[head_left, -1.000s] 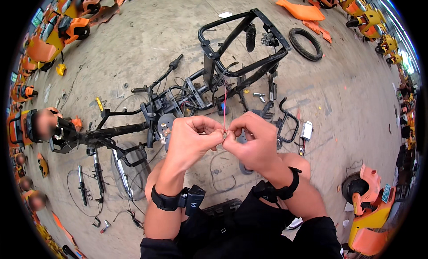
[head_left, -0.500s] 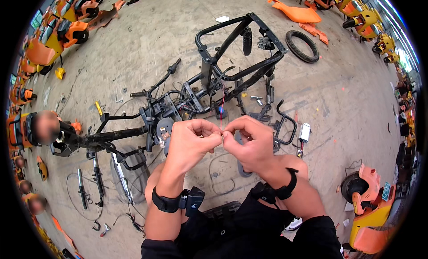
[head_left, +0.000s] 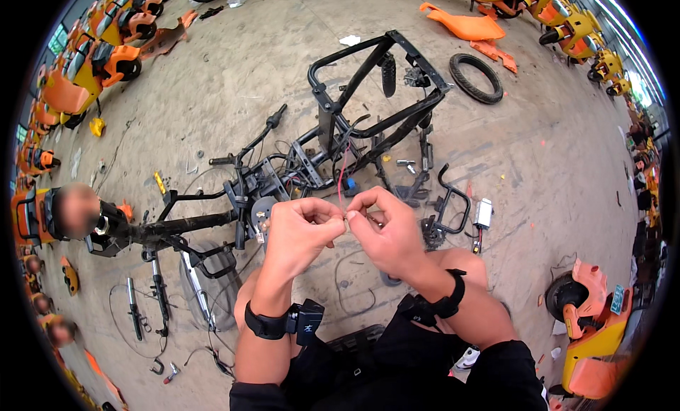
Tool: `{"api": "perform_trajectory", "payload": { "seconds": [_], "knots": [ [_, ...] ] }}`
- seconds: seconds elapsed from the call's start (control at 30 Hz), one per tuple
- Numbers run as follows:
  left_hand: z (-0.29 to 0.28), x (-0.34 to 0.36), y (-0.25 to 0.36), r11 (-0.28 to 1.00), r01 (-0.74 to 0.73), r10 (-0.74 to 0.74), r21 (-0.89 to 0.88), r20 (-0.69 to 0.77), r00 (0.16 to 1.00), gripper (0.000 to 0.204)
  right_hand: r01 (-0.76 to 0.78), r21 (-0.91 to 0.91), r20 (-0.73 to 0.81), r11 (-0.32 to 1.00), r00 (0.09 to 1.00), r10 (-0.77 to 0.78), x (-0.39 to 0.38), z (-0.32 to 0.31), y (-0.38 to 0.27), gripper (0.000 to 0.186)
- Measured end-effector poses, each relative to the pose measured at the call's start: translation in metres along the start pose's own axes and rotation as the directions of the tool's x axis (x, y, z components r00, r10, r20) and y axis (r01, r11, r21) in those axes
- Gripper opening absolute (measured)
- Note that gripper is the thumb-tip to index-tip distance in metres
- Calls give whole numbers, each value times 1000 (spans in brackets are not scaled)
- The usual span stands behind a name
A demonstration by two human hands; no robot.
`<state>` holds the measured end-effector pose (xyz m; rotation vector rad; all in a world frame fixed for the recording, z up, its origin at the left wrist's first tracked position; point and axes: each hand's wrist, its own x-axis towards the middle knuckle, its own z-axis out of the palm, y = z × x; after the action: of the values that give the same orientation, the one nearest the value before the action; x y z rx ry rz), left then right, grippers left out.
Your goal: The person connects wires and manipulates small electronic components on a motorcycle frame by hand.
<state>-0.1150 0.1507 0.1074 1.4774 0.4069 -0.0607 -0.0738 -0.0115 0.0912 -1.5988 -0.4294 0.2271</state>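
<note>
A thin red wire [head_left: 343, 176] rises from the black frame of a stripped scooter [head_left: 320, 163] to my fingertips. My left hand [head_left: 303, 230] is closed in a pinch at the wire's lower end. Fingertip to fingertip with it, my right hand [head_left: 386, 230] pinches the same end, and a small metallic bit [head_left: 377, 223] shows between its fingers. The exact tip of the wire is hidden by my thumbs and forefingers. Both hands are held above the floor, just in front of the frame.
A loose tyre [head_left: 476, 78] and an orange body panel [head_left: 464, 23] lie at the far right. Nearer are a silver box with leads [head_left: 483, 214] and shock absorbers [head_left: 156, 287] at left. Yellow-orange scooters [head_left: 591, 340] stand around the edges.
Both hands have shifted slightly left with the wire end, and the wire now bows more. My right fingers have turned a little, showing the metallic bit. The view has tilted slightly.
</note>
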Motion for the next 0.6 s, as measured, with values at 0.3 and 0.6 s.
{"api": "perform_trajectory", "payload": {
  "seconds": [0.3, 0.6],
  "knots": [
    [-2, 0, -3, 1000, -15, 15, 13, -16, 1000, 15, 259, -337, 190, 905, 960, -204, 12, -17, -15, 11],
    [-5, -2, -7, 999, -19, 19, -49, -5, 1000, 12, -65, 183, 73, 981, 996, 52, 17, -18, -9, 18]
  ]
}}
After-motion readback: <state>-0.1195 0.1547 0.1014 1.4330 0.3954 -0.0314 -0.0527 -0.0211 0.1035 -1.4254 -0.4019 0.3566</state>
